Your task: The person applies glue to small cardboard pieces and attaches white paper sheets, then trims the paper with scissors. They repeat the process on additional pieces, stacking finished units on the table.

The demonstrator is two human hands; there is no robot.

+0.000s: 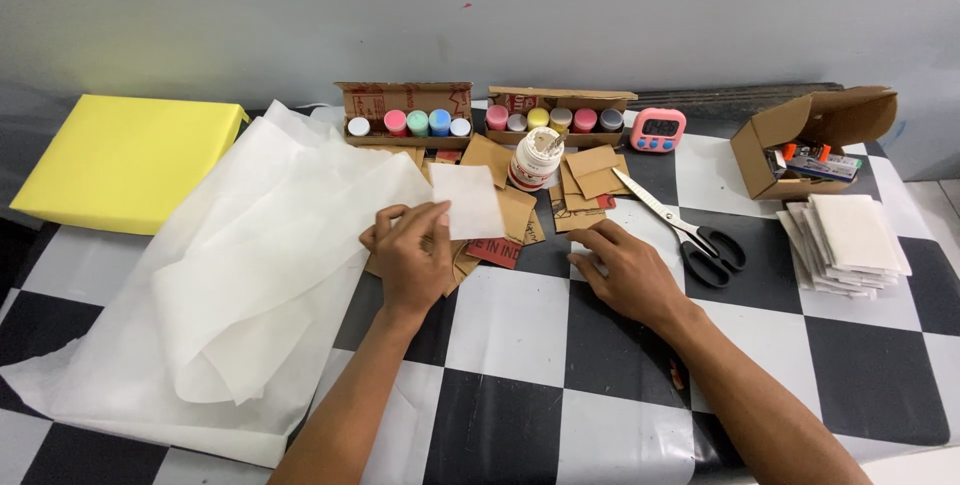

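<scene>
The left hand (412, 255) pinched a white paper piece (466, 201) over cardboard pieces (500, 215). The right hand (625, 270) lay flat and empty on the checkered tabletop (520, 325), near the scissors (690, 230).

Two open cardboard paint boxes (405, 105) at the back, pink timer screen (658, 129) beside, brown carton (800, 140) far right.

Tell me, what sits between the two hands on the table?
In the head view, cardboard pieces lie between the left hand and right hand, partly under the white sheet the left hand holds.
</scene>
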